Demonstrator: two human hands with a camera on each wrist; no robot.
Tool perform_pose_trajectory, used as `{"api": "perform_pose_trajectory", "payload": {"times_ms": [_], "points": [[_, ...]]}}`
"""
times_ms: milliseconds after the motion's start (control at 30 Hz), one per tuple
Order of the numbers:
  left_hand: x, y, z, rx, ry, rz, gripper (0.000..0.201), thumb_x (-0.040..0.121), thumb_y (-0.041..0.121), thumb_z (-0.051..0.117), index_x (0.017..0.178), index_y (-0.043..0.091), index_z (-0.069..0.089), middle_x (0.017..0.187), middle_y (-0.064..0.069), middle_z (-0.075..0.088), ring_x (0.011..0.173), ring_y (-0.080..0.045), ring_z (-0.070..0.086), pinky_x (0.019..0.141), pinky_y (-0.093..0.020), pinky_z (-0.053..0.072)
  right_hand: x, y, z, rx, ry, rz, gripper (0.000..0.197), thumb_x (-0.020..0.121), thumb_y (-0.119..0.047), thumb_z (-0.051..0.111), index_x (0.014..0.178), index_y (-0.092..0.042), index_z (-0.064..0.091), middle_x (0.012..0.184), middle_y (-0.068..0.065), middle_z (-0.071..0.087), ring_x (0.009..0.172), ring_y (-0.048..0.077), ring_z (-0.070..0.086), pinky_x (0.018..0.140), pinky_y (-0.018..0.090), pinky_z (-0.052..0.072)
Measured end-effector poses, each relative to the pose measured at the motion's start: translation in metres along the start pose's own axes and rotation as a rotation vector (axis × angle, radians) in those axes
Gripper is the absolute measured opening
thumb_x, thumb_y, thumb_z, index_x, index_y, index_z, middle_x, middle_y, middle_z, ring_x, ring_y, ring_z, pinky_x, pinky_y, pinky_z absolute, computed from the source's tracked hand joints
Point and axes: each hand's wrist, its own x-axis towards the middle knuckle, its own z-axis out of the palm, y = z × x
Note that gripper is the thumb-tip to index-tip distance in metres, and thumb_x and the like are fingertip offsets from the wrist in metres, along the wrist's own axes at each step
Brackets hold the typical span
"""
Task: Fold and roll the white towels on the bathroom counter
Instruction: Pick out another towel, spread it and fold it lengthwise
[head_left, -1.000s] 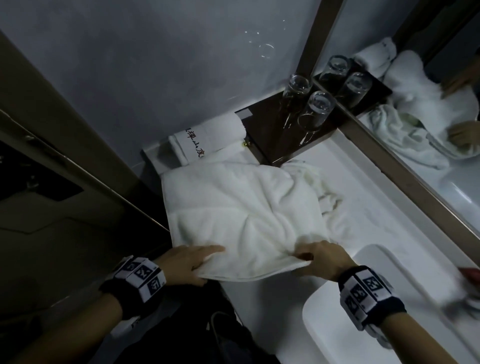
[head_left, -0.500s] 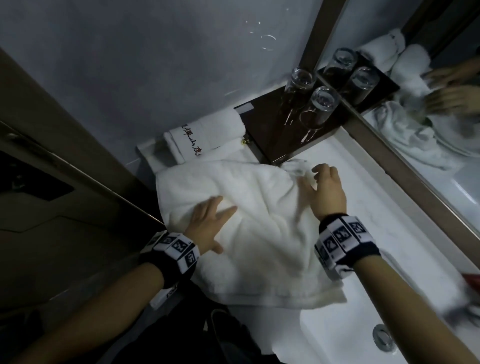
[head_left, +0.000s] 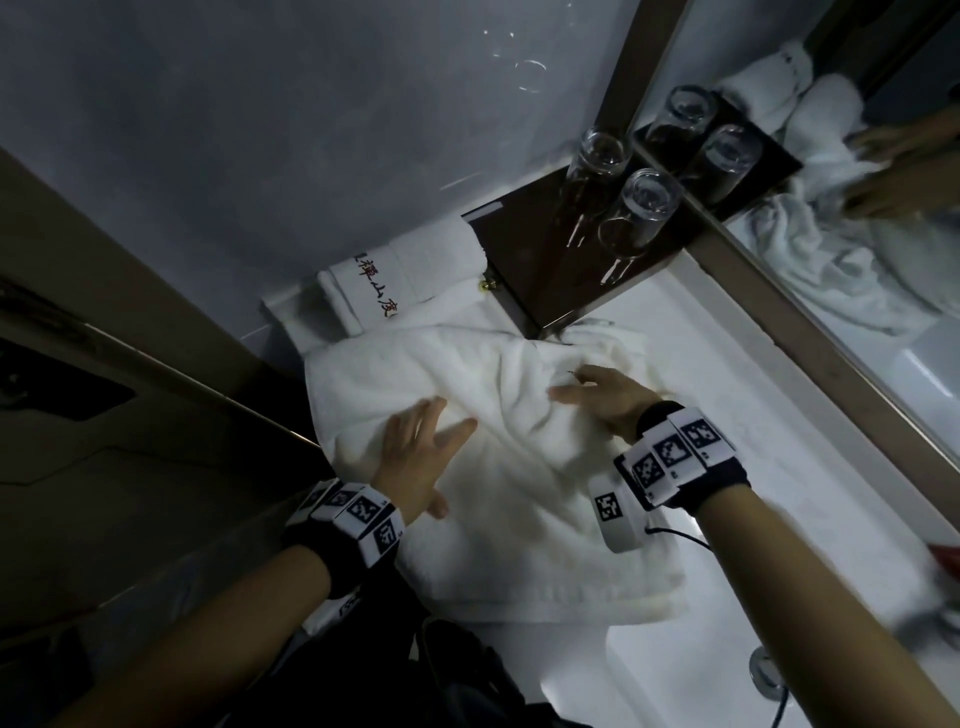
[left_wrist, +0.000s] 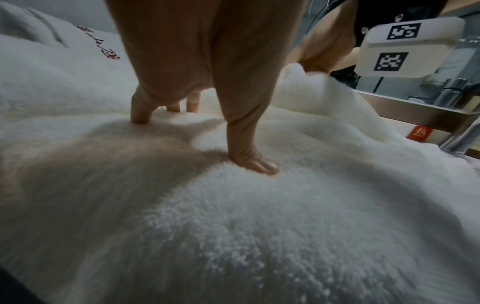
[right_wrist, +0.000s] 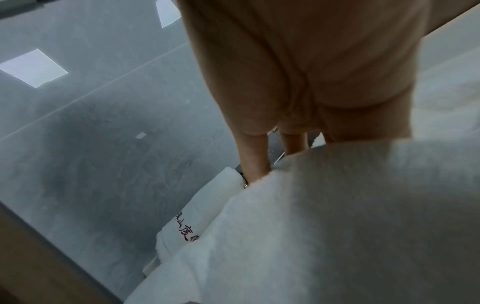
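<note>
Both hands (head_left: 415, 457) flat on towel (head_left: 519, 545)

A folded towel (head_left: 519, 467) lies on the counter (head_left: 753, 415), its near edge reaching the sink basin (head_left: 675, 675). The left hand (head_left: 415, 462) rests flat on the towel's left part, the right hand (head_left: 602, 400) on its right part. Behind the towel, against the far wall, sits a rolled towel (head_left: 410, 270). To the right of that roll is a tray (head_left: 545, 249) bearing two glasses (head_left: 644, 208), just beside the mirror (head_left: 857, 182) on the right.
</note>
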Motion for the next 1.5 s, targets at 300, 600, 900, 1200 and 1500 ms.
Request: {"api": "perform_pose_trajectory", "payload": {"times_ms": [300,600,900,1200,1500], "points": [[-0.003,-0.001,0.001,-0.060,-0.006,0.013,0.106,0.065,0.020,0.079,0.145,0.037,0.011,0.155,-0.006,-0.005,0.143,-0.025,-0.007,0.117,-0.046,0.002,-0.033,-0.010,-0.029,0.227,0.569,-0.664,0.023,0.084,-0.005,0.061,0.081,-0.025,0.051,0.088,0.007,0.059,0.070,0.009,0.059,0.058,0.022,0.047],[-0.009,-0.017,-0.005,-0.408,0.105,0.071,0.084,0.065,0.024,0.081,0.138,0.021,0.040,0.152,-0.006,0.019,0.140,-0.025,0.017,0.114,-0.031,0.013,-0.012,0.029,-0.035,0.183,0.621,-0.248,0.034,0.084,-0.025,0.066,0.112,-0.009,0.054,0.116,0.010,0.059,0.099,0.021,0.056,0.079,0.031,0.046],[0.021,-0.094,-0.069,-0.896,0.500,-0.635,0.035,0.090,0.024,0.053,0.111,-0.004,0.051,0.119,-0.027,0.052,0.113,-0.040,0.049,0.092,-0.039,0.041,-0.006,0.026,-0.031,0.148,0.538,-0.218,0.050,0.083,-0.046,0.063,0.107,-0.003,0.055,0.105,0.008,0.046,0.089,0.020,0.048,0.077,0.027,0.041],[0.031,-0.098,-0.068,-1.366,0.299,-0.622,0.022,0.086,0.019,0.060,0.102,0.004,0.063,0.104,-0.011,0.061,0.096,-0.021,0.056,0.080,-0.029,0.044,0.029,-0.012,-0.044,0.115,0.536,-0.097,0.047,0.084,-0.059,0.052,0.083,-0.011,0.053,0.081,0.002,0.052,0.081,0.021,0.047,0.068,0.029,0.036],[0.009,-0.100,-0.096,-1.386,0.642,-0.037,0.037,0.085,-0.006,0.055,0.091,0.030,0.061,0.099,0.013,0.067,0.087,0.002,0.063,0.072,-0.010,0.050,0.038,-0.026,-0.063,0.073,0.504,-0.145,0.030,0.087,-0.018,0.049,0.058,-0.010,0.046,0.062,0.007,0.046,0.074,0.024,0.046,0.069,0.033,0.038]]}}
